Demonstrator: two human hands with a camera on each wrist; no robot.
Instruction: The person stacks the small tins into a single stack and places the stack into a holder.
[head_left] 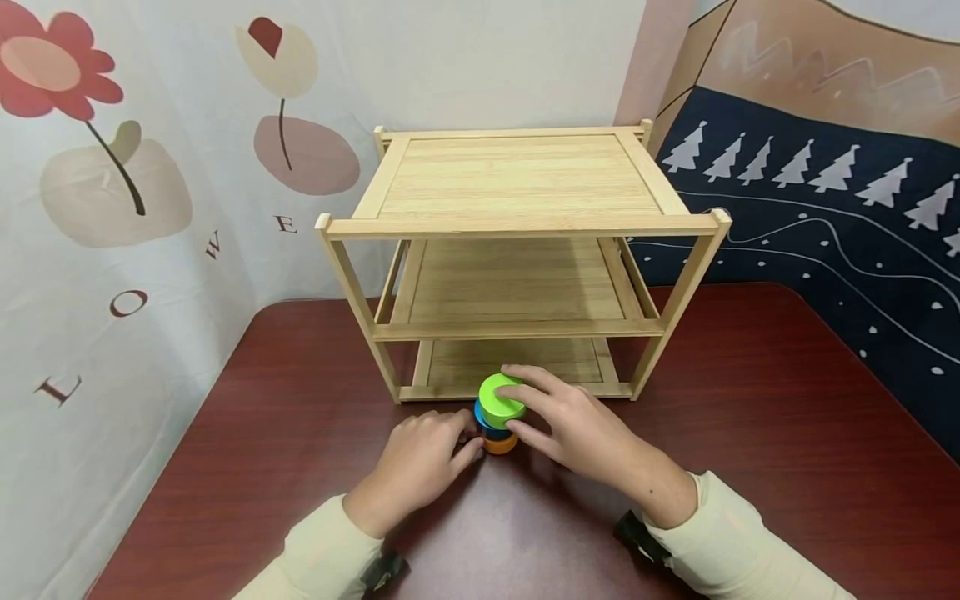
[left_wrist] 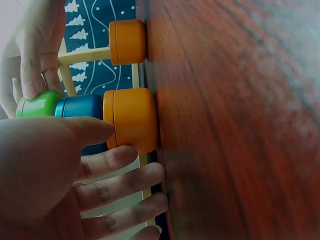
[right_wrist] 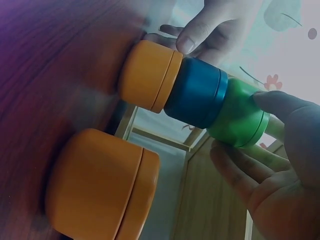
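Observation:
Three small round lidded jars stand stacked on the table before the shelf: an orange jar [left_wrist: 134, 120] at the bottom, a blue jar [right_wrist: 194, 92] above it and a green jar [head_left: 501, 402] on top. My left hand [head_left: 426, 454] pinches the orange jar low at its side between thumb and index finger, other fingers spread beyond it. Thumb and fingers of my right hand [head_left: 581, 425] grip the green jar, which sits against the blue one. A second orange jar [right_wrist: 97, 185] stands alone near my right hand; in the head view that hand hides it.
A three-tier wooden shelf [head_left: 517, 227] stands right behind the stack, its lowest front rail close to the jars. The dark red table [head_left: 300, 492] extends on both sides. Printed cloths [head_left: 480, 67] hang behind and beside it.

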